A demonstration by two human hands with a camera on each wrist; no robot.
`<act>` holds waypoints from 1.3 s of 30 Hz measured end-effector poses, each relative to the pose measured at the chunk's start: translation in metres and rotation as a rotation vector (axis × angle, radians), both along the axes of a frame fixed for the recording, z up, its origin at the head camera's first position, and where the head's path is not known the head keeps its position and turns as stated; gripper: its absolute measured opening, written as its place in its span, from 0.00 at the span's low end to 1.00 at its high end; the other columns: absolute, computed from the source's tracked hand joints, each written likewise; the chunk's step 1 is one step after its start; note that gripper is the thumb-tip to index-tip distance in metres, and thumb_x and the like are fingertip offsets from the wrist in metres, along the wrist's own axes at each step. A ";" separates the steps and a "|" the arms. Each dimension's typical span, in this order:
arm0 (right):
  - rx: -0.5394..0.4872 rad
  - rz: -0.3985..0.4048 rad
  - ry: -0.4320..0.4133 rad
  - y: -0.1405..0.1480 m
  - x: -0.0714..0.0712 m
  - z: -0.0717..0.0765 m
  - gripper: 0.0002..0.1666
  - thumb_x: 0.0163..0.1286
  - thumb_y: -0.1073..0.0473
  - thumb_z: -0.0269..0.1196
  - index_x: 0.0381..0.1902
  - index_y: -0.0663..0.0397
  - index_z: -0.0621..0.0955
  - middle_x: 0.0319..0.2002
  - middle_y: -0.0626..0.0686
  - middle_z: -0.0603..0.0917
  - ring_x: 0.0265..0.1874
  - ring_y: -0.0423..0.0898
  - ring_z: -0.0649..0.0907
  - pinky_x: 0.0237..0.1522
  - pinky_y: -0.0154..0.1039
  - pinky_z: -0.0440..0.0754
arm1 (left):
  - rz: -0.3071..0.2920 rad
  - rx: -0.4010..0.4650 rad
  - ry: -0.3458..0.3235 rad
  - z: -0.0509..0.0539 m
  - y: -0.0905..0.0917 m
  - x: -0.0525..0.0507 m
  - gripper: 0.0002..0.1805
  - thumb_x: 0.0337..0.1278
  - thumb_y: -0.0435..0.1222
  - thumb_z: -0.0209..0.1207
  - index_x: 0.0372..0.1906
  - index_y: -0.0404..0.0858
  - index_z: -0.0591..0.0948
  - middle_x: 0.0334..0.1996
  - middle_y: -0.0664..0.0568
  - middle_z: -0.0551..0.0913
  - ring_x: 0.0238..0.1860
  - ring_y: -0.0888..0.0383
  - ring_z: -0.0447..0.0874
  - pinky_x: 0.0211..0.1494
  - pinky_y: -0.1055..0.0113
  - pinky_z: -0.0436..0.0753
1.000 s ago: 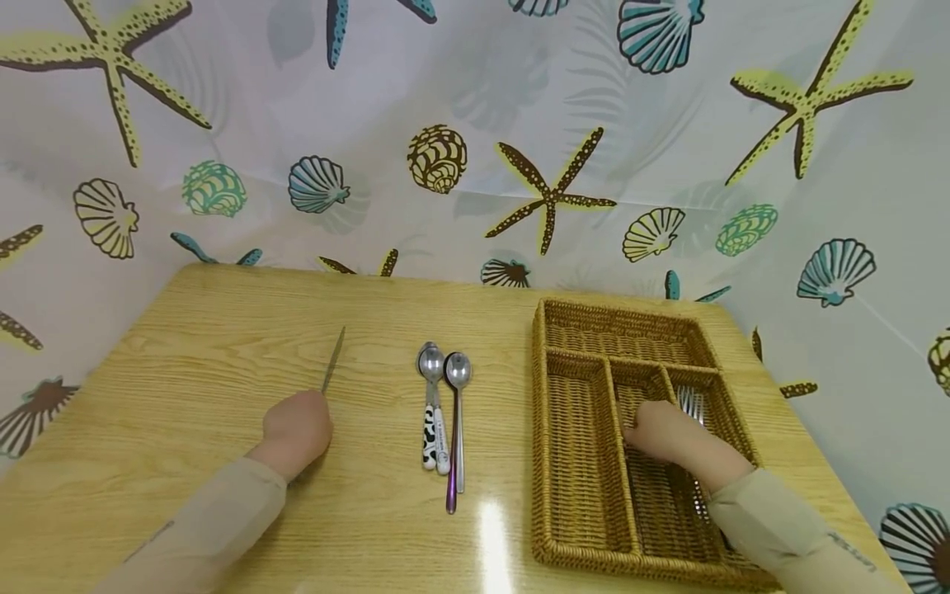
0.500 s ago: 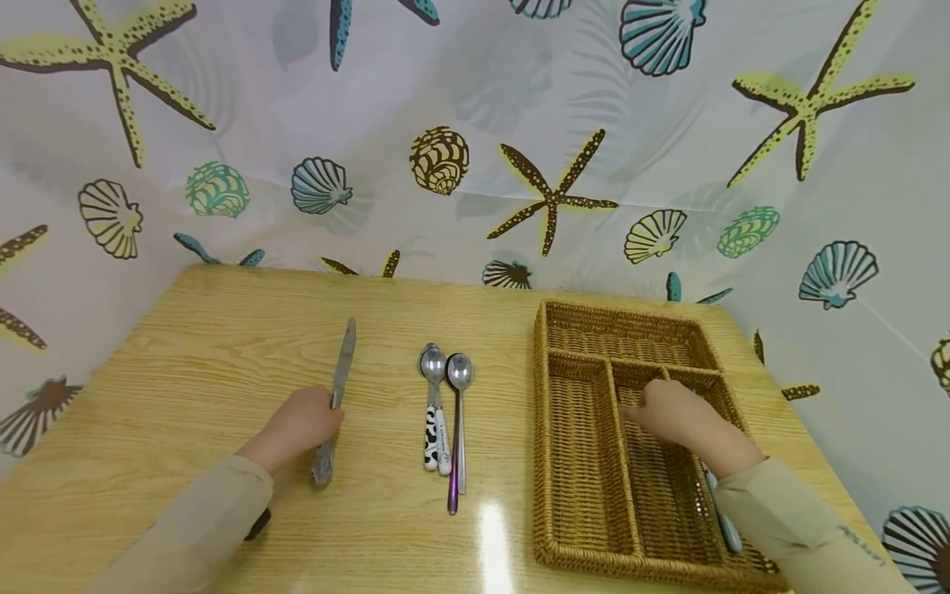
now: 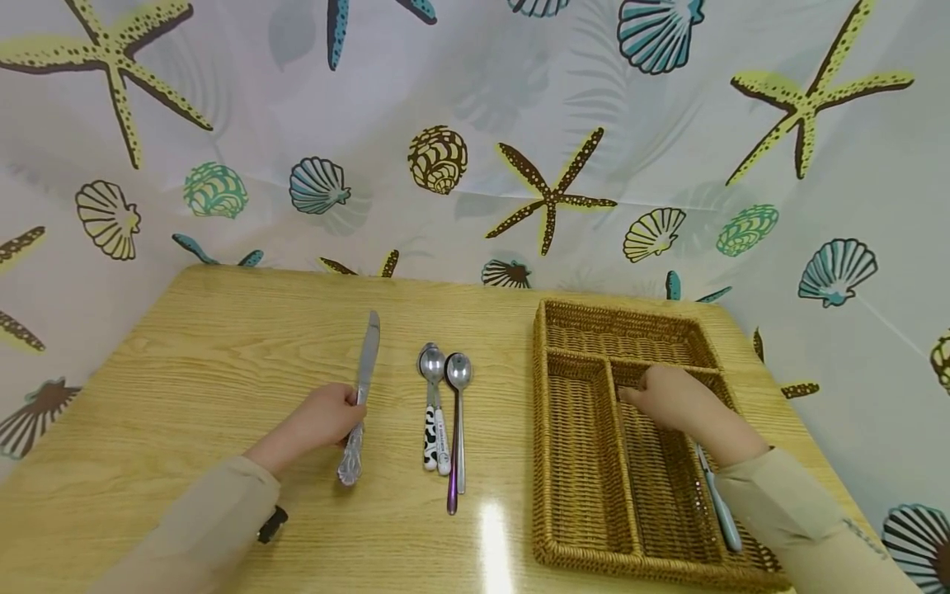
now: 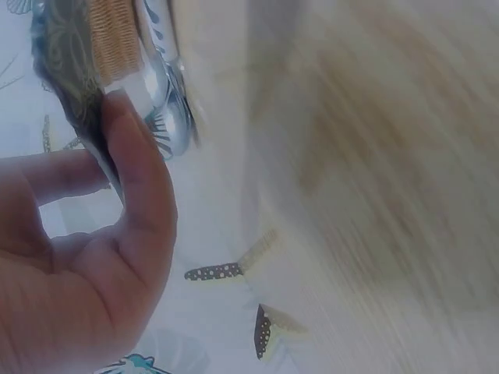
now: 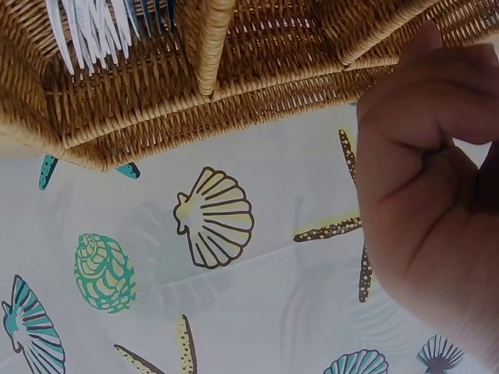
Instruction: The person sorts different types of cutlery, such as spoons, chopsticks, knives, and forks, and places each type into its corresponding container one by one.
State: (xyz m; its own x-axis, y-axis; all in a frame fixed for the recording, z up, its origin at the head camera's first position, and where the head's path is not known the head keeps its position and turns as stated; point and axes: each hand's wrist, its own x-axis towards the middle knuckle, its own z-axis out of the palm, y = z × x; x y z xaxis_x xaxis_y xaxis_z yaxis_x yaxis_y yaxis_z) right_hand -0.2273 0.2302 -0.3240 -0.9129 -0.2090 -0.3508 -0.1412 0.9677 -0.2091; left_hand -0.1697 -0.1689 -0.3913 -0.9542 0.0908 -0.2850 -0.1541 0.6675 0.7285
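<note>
Holds in the left hand [image 3: 326, 412], over the table [image 3: 245, 346], a silver knife [image 3: 366, 371], pinched between thumb and fingers at the upper part of its handle, with the blade away from the person. Shows just right of the left hand, between both hands, some spoons [image 3: 440, 433] with patterned, purple and silver handles, lying close together on the table. Has farther right a woven tray [image 3: 543, 462], beneath the right hand [image 3: 671, 400]. Keeps there the fingers bent, near the left divider [image 3: 624, 462] of the middle section; cannot tell whether gripping something. Includes, in the rightmost section under the right forearm, forks [image 5: 90, 35] and a blue-handled utensil [image 3: 723, 511]. Seems partly done: with forks already inside, with knife and spoons outside, so probably left to sort.
</note>
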 end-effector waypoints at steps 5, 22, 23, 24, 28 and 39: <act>-0.007 0.006 0.009 -0.005 0.001 0.002 0.30 0.70 0.51 0.52 0.07 0.44 0.61 0.07 0.42 0.58 0.09 0.37 0.58 0.20 0.34 0.65 | 0.005 0.052 -0.020 0.002 0.008 0.000 0.11 0.63 0.32 0.46 0.33 0.26 0.75 0.26 0.44 0.80 0.23 0.60 0.77 0.29 0.65 0.82; -0.068 0.085 0.014 -0.035 -0.001 0.006 0.30 0.70 0.50 0.53 0.07 0.44 0.60 0.06 0.42 0.59 0.08 0.37 0.60 0.19 0.34 0.65 | 0.017 0.240 -0.046 0.003 0.027 0.005 0.09 0.62 0.31 0.48 0.35 0.25 0.73 0.25 0.46 0.78 0.22 0.61 0.76 0.30 0.64 0.82; -0.063 0.094 0.017 -0.038 -0.002 0.006 0.31 0.70 0.50 0.53 0.07 0.44 0.60 0.06 0.42 0.58 0.08 0.37 0.60 0.20 0.34 0.65 | 0.020 0.249 -0.052 0.004 0.028 0.005 0.09 0.62 0.30 0.48 0.35 0.25 0.73 0.25 0.47 0.78 0.22 0.61 0.76 0.30 0.64 0.82; -0.059 0.103 0.016 -0.040 -0.002 0.006 0.31 0.70 0.49 0.53 0.07 0.44 0.61 0.06 0.42 0.58 0.08 0.37 0.60 0.21 0.34 0.66 | 0.020 0.256 -0.054 0.004 0.029 0.005 0.09 0.62 0.31 0.48 0.35 0.25 0.73 0.25 0.48 0.77 0.22 0.62 0.75 0.30 0.65 0.82; -0.060 0.108 0.001 -0.048 -0.001 0.007 0.31 0.70 0.48 0.52 0.07 0.44 0.61 0.06 0.42 0.58 0.07 0.37 0.60 0.22 0.34 0.68 | -0.002 0.293 -0.067 0.006 0.033 0.006 0.10 0.62 0.30 0.48 0.34 0.24 0.73 0.24 0.49 0.76 0.22 0.62 0.75 0.30 0.66 0.82; -0.076 0.114 -0.012 -0.065 -0.001 0.007 0.31 0.70 0.50 0.53 0.07 0.45 0.60 0.07 0.42 0.56 0.08 0.38 0.56 0.20 0.33 0.64 | -0.034 0.371 -0.124 0.010 0.046 0.008 0.10 0.60 0.29 0.49 0.39 0.23 0.73 0.26 0.50 0.75 0.25 0.60 0.75 0.33 0.66 0.82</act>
State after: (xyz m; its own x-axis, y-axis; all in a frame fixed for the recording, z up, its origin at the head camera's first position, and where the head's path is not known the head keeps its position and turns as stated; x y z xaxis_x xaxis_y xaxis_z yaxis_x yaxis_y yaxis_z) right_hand -0.2284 0.1656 -0.3172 -0.8777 -0.3372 -0.3404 -0.2462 0.9269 -0.2832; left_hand -0.1618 -0.1233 -0.3817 -0.9094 0.2400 -0.3398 -0.2386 0.3681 0.8987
